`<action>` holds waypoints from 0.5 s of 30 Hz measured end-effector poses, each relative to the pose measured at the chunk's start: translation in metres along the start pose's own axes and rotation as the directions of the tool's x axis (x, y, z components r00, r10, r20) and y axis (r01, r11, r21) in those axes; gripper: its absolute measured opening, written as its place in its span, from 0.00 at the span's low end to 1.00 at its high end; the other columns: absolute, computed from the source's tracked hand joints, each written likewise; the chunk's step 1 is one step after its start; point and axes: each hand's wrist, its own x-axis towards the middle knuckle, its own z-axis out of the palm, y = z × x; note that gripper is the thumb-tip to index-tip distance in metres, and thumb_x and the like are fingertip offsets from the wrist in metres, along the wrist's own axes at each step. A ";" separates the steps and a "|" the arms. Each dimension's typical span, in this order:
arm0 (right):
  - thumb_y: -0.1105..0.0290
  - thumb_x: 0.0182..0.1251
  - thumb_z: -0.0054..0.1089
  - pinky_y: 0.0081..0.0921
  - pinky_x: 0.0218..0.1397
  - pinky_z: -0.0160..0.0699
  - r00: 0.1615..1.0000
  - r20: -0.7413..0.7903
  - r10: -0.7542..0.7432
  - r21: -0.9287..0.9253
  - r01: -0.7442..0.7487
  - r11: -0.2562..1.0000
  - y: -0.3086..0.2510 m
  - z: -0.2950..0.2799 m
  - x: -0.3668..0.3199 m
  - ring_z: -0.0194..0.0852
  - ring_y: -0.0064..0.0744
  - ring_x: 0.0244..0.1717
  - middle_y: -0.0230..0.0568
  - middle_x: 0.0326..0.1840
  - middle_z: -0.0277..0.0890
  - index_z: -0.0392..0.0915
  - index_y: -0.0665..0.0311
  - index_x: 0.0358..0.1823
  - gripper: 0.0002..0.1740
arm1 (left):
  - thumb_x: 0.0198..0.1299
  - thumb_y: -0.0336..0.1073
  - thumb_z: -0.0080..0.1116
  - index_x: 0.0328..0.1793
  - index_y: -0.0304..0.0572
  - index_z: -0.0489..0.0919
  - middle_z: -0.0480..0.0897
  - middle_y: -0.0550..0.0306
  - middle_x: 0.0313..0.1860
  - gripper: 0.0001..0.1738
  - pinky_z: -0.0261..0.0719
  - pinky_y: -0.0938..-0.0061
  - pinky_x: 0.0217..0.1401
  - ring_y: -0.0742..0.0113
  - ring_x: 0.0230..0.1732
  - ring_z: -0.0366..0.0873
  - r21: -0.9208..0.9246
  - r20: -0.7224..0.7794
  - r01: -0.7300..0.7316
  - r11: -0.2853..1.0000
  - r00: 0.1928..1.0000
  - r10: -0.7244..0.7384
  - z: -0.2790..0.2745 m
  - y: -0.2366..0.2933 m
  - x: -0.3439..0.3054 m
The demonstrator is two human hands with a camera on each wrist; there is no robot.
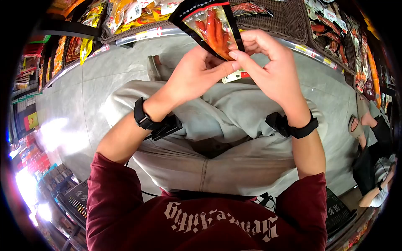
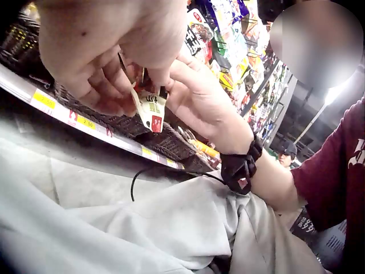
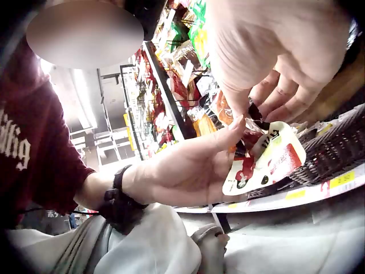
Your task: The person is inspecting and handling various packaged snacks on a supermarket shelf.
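A black-edged snack packet [image 1: 213, 29] with a clear window shows glossy reddish-brown meat pieces. Both hands hold it near its lower end, above the lap. My left hand [image 1: 194, 75] pinches it from the left, its thumb on the front and its fingers behind. From the other side, my right hand [image 1: 276, 69] grips the lower right edge between thumb and curled fingers. The thumb tips meet close together. Below the thumbs, a cream and red printed piece [image 3: 279, 162] sticks out; I cannot tell if it belongs to the same packet.
Woven baskets [image 1: 289, 21] of packaged snacks line a low shelf ahead, with price labels [image 1: 318, 58] along its edge. More shelving stands at the left. A seated person [image 1: 372, 146] in dark trousers is at the right. Grey floor tiles [image 1: 100, 92] lie beneath.
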 end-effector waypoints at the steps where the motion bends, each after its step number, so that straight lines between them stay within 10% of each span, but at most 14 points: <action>1: 0.75 0.70 0.73 0.27 0.50 0.88 1.000 -0.007 -0.011 -0.033 0.011 0.999 -0.001 -0.001 0.000 0.91 0.27 0.44 0.41 0.44 0.91 0.83 0.69 0.53 0.13 | 0.74 0.39 0.70 0.61 0.36 0.85 0.83 0.69 0.36 0.17 0.76 0.80 0.37 0.84 0.34 0.74 0.008 -0.036 -0.023 1.000 0.999 0.024 0.001 0.002 -0.001; 7: 0.74 0.70 0.75 0.20 0.43 0.83 0.984 -0.155 -0.084 -0.003 0.085 0.996 0.004 -0.006 0.007 0.85 0.20 0.36 0.34 0.40 0.88 0.81 0.67 0.54 0.15 | 0.74 0.35 0.69 0.65 0.33 0.80 0.85 0.64 0.42 0.19 0.79 0.79 0.45 0.80 0.41 0.79 0.042 -0.136 -0.082 0.996 0.987 0.087 -0.002 0.019 -0.002; 15: 0.70 0.73 0.74 0.19 0.41 0.80 0.962 -0.208 0.179 0.132 -0.154 0.979 0.010 -0.004 0.004 0.81 0.19 0.36 0.33 0.37 0.85 0.75 0.69 0.58 0.19 | 0.72 0.30 0.68 0.71 0.39 0.81 0.84 0.59 0.48 0.23 0.82 0.76 0.49 0.76 0.45 0.80 0.027 -0.203 -0.178 0.984 0.963 0.179 -0.004 0.026 -0.003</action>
